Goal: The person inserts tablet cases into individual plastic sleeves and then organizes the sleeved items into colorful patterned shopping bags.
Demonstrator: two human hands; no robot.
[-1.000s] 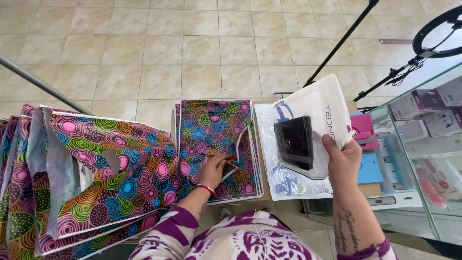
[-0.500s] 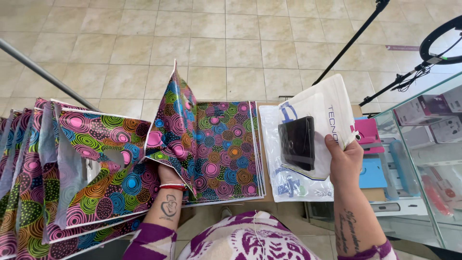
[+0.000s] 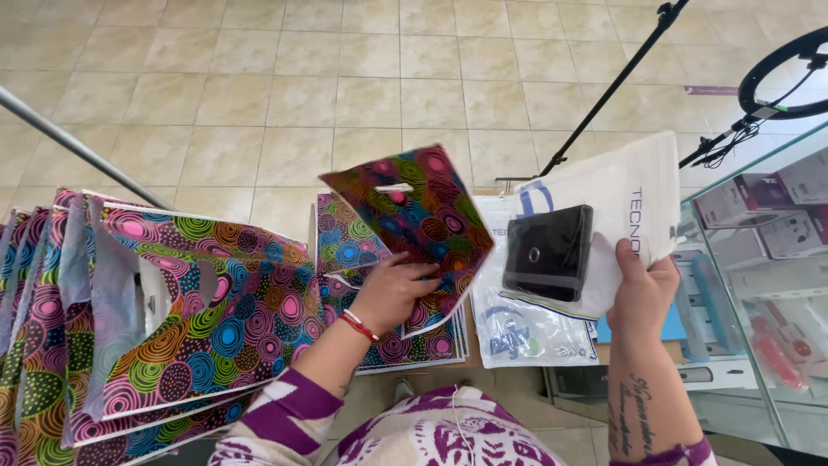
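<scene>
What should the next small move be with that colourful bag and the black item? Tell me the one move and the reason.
Probably bring the lifted patterned bag in the left hand toward the right hand and open its mouth. The bag is already off the stack, while the right hand holds the black item against a white bag, close beside it.
</scene>
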